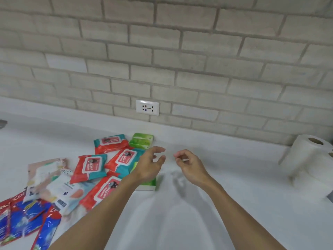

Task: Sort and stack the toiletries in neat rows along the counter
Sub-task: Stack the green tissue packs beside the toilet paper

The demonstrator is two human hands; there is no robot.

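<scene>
Several red-and-teal wipes packs [88, 167] lie scattered on the white counter [225, 186], left of centre. A green tissue pack [141, 140] sits near the wall, and another green pack [150, 184] lies partly under my left forearm. Pale pastel packs [59, 186] and red-and-blue toothpaste packs [27, 219] are heaped at the lower left. My left hand [150, 164] hovers above the wipes with loosely curled fingers, holding nothing. My right hand [189, 164] hovers beside it over bare counter, fingers loosely curled and empty.
White paper towel rolls [310, 156] stand at the right edge. A wall socket [147, 107] sits in the pale brick wall behind the counter. A grey object [2, 123] pokes in at the far left.
</scene>
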